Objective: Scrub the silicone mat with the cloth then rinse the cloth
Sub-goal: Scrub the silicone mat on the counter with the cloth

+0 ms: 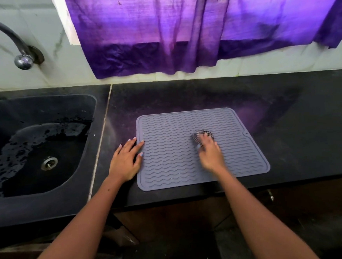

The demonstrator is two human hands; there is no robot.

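The silicone mat is laid flat toward the front edge of the desk, to the right of the sink. Its left edge is pinned by the left hand, fingers straight and spread. The cloth is bunched mid-mat under the right hand, whose grip is curled round it — blurred. If the pinning loosens, the mat may well be dragged toward the front edge. The cloth could also slip out of the grip — it is barely covered.
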